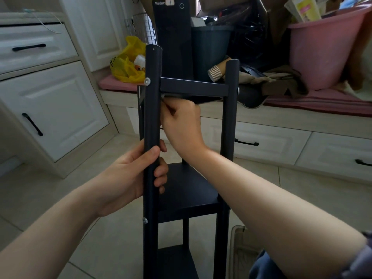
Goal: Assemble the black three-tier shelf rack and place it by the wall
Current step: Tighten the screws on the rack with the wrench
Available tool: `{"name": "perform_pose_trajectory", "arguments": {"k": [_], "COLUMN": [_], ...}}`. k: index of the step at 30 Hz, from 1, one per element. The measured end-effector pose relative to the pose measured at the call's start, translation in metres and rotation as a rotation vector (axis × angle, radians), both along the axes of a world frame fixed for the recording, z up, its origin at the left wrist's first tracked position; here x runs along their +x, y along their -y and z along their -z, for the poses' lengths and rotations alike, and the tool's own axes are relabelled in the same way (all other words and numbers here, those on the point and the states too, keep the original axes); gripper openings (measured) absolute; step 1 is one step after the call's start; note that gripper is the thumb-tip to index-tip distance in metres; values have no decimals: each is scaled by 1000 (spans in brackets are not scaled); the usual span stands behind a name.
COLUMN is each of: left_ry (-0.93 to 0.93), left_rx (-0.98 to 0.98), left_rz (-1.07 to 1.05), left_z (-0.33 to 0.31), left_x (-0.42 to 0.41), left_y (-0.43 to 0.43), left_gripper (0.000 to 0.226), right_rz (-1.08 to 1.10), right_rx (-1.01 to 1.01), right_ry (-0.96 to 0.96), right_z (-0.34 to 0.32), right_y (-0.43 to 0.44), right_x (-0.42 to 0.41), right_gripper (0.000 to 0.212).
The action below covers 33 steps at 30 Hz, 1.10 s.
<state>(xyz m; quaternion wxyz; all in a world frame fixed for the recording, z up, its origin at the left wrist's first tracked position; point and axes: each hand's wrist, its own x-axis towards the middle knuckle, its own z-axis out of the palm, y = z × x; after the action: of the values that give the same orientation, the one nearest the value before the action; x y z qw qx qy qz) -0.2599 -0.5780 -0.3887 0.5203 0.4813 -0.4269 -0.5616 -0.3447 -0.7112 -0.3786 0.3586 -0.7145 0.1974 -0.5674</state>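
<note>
Fixing the top tier [194, 85]: left hand [128, 178] gripping the front post [153, 117], right hand [181, 125] pinching a small grey bit [168, 108] under it, probably needs that screw [147, 81] tightened next.

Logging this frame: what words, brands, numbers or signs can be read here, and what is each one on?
"ThinkCentr": top front of the black computer tower; a white sticker hides the end.
Yellow plastic bag: black marks, too blurred to read.
Yellow-green box in the pink basin: print too small to read.
Black shelf rack: no text visible.
</note>
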Motion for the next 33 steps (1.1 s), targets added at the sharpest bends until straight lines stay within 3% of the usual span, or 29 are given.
{"name": "perform_pose_trajectory", "arguments": {"k": [14,28,33], "left_ry": [-15,-1,5], "left_rx": [1,-2,-11], "left_rz": [-12,4,47], "left_z": [0,1,2], "left_x": [4,-7,-7], "left_y": [0,0,0], "left_gripper": [21,18,27], "right_rz": [-109,-126,-115], "right_rx": [99,170,147], "right_ry": [-252,-129,-111], "right_z": [-10,-24,-18], "right_y": [-2,-8,-9], "right_x": [-40,-45,-44], "right_gripper": [32,29,38]}}
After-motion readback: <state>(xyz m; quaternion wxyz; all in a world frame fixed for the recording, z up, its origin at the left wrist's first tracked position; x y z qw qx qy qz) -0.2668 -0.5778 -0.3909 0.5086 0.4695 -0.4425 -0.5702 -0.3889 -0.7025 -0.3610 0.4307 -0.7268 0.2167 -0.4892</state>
